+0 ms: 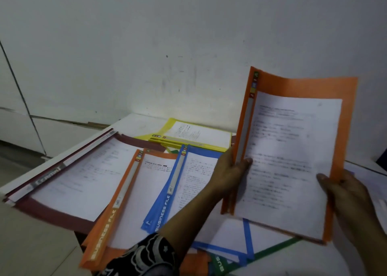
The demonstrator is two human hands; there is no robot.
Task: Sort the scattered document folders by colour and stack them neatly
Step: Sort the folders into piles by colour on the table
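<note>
One orange folder point(303, 87), held tilted above the desk point(314, 263) with the left hand point(230, 171) pinching its spine and the right hand point(347, 198) gripping its lower right edge, is probably steadied for transfer onto the orange pile point(109, 219) lying beside the blue folder point(161, 208).

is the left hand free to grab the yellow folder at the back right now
Probably not: the left hand grips the raised orange folder; the yellow folder itself lies uncovered.

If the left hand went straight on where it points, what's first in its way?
The left hand grips the orange folder, which would go along. Beyond, probably the wall, past the yellow folders; depth is unclear.
</note>
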